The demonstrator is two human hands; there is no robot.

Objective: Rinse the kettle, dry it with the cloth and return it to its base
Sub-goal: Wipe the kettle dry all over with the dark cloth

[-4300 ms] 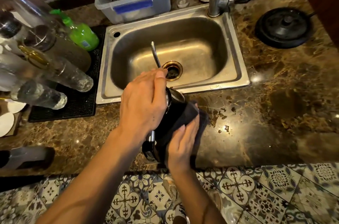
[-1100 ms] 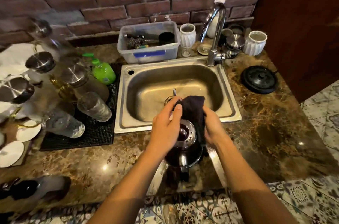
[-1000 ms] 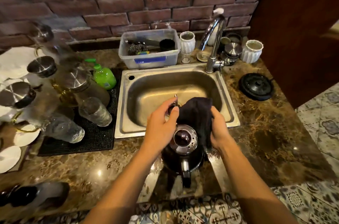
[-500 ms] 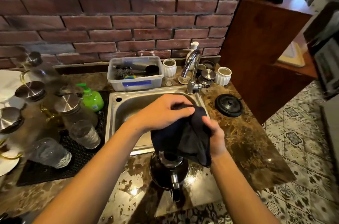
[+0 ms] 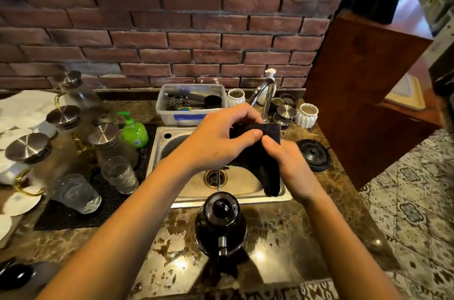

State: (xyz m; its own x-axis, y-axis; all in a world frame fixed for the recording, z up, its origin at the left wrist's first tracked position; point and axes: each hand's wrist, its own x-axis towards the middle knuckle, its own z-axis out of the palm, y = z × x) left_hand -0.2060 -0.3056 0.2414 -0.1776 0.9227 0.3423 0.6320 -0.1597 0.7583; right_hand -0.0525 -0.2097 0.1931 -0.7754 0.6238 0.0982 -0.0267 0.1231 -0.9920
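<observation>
The kettle [image 5: 219,223] stands upright on the tabletop [image 5: 282,238] near its front edge, just before the sink [image 5: 159,147]. Above the sink, the left hand [image 5: 218,142] and right hand [image 5: 290,167] grip the dark cloth [image 5: 255,159] with curled fingers [image 5: 240,113]. The base [image 5: 314,155] lies by the sink's right rim.

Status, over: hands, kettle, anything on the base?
Left hand, right hand: both pinching the cloth over the sink. Kettle on the counter, unheld. Base right of sink, nothing on it.
</observation>
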